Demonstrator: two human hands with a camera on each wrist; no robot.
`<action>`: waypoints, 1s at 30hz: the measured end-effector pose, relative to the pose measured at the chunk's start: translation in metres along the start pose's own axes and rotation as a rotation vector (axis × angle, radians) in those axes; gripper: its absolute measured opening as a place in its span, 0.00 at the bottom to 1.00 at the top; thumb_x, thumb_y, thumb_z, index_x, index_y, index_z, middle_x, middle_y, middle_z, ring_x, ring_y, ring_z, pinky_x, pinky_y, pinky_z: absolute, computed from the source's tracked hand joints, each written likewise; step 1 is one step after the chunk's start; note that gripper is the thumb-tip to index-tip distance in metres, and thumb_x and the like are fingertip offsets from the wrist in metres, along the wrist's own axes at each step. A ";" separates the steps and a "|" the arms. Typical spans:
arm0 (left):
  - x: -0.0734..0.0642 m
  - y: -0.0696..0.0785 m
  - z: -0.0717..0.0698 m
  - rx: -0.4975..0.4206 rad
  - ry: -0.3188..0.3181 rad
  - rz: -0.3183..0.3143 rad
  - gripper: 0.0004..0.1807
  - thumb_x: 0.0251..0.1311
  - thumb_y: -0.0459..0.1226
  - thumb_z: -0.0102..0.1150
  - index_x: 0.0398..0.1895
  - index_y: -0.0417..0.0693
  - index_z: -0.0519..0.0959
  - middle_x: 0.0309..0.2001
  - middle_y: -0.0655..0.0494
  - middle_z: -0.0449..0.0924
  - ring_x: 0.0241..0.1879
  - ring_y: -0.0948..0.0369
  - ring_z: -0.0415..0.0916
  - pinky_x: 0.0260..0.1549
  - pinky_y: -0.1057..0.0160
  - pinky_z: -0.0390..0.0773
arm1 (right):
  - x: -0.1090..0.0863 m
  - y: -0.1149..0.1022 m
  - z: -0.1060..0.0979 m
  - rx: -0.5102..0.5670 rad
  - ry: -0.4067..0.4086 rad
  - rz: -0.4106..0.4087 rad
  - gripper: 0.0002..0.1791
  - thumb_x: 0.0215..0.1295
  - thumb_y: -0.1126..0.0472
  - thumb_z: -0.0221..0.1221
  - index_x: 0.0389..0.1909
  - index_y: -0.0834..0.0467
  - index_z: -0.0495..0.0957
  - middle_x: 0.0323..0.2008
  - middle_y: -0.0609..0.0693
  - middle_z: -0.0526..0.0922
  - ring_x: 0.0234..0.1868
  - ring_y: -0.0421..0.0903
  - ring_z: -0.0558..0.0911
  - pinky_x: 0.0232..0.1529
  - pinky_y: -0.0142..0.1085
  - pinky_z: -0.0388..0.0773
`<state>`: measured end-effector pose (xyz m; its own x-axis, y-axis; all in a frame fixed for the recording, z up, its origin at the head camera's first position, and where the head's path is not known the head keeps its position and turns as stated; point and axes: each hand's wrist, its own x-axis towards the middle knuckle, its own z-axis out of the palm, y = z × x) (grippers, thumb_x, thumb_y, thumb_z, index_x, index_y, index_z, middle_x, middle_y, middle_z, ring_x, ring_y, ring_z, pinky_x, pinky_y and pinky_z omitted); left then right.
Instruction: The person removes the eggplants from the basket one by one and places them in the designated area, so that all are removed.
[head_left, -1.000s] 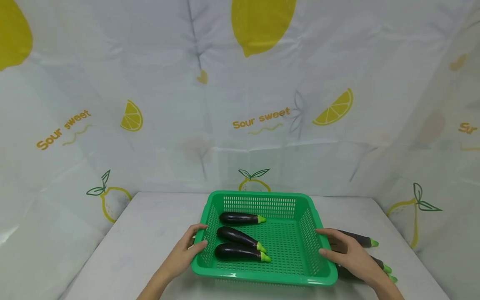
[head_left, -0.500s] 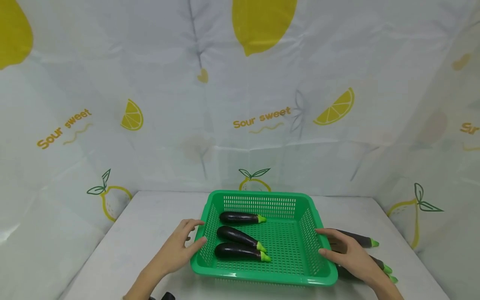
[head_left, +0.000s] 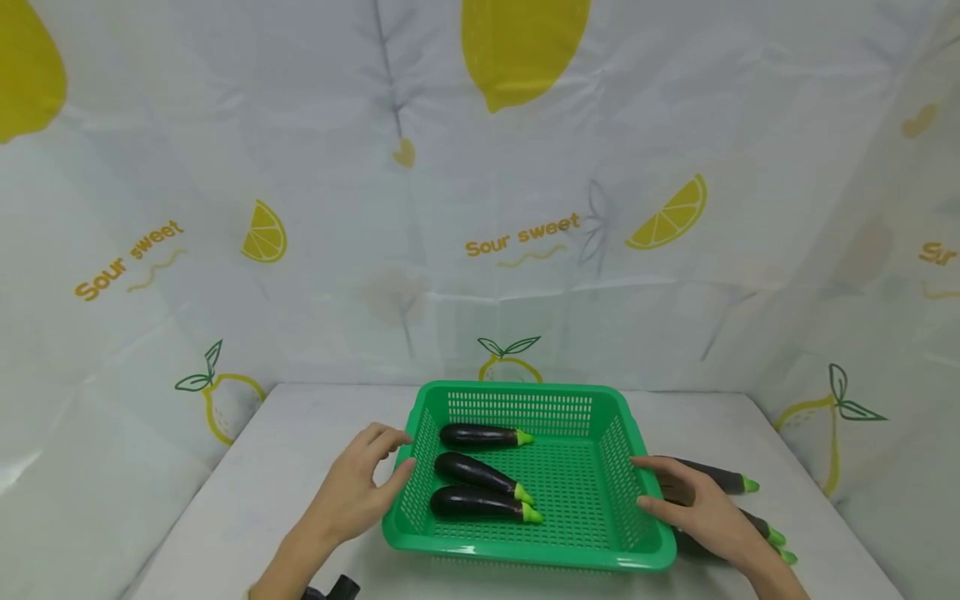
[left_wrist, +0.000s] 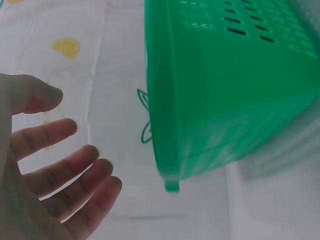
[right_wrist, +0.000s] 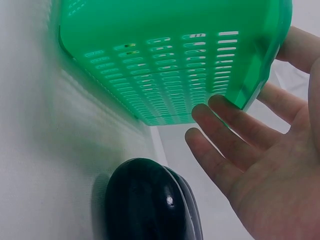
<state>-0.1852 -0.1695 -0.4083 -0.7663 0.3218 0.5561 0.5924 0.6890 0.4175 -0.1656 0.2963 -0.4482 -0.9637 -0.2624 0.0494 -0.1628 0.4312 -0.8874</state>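
A green perforated plastic basket (head_left: 577, 562) rests on the white table, with three dark eggplants (head_left: 476, 435) lying in its left half, their green stems to the right. My left hand (head_left: 360, 487) is beside the left rim, fingers spread and relaxed; the left wrist view has a gap between its fingertips (left_wrist: 112, 187) and the basket (left_wrist: 160, 100). At the right side, my right hand (head_left: 705, 512) holds the rim: thumb and index finger reach over it, while the other fingers extend along the outer wall in the right wrist view.
Several more eggplants (head_left: 723, 479) lie on the table right of the basket, partly hidden behind my right hand. A white lemon-print sheet (head_left: 337, 275) hangs at the back and sides. Near my left wrist a small black object (head_left: 343, 587) shows at the bottom edge.
My left hand has let go of the left rim and drawn slightly up and outward, its fingers opening. The right hand, basket and eggplants have stayed in place.
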 end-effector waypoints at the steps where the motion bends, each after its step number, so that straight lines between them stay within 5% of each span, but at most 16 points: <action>1: 0.001 0.003 0.002 -0.008 -0.011 0.003 0.13 0.63 0.35 0.68 0.50 0.54 0.82 0.46 0.62 0.79 0.45 0.62 0.76 0.43 0.59 0.81 | 0.000 0.000 0.000 -0.001 0.001 0.002 0.30 0.73 0.58 0.62 0.71 0.64 0.68 0.67 0.68 0.70 0.51 0.41 0.83 0.47 0.35 0.81; 8: 0.005 0.015 0.017 -0.045 -0.104 0.010 0.12 0.65 0.40 0.67 0.51 0.56 0.82 0.48 0.66 0.78 0.51 0.63 0.76 0.47 0.55 0.81 | 0.000 -0.001 0.000 -0.009 0.009 0.007 0.30 0.72 0.58 0.62 0.71 0.64 0.68 0.66 0.68 0.72 0.51 0.41 0.83 0.47 0.35 0.81; 19: 0.013 0.019 0.038 -0.107 -0.407 -0.037 0.21 0.74 0.52 0.55 0.58 0.50 0.80 0.54 0.56 0.77 0.54 0.54 0.77 0.52 0.47 0.79 | 0.001 -0.001 0.002 -0.008 0.002 -0.017 0.30 0.73 0.58 0.62 0.71 0.65 0.68 0.65 0.68 0.72 0.51 0.40 0.83 0.47 0.35 0.81; 30: 0.027 0.017 0.057 -0.133 -0.576 -0.047 0.22 0.73 0.56 0.54 0.61 0.55 0.79 0.54 0.58 0.76 0.54 0.57 0.76 0.53 0.50 0.78 | 0.001 -0.002 0.001 -0.011 0.011 -0.017 0.30 0.73 0.59 0.62 0.71 0.65 0.67 0.65 0.67 0.73 0.51 0.41 0.83 0.47 0.35 0.81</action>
<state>-0.2103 -0.1121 -0.4276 -0.7820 0.6193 0.0702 0.5518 0.6357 0.5398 -0.1663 0.2937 -0.4468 -0.9630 -0.2606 0.0692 -0.1814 0.4365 -0.8812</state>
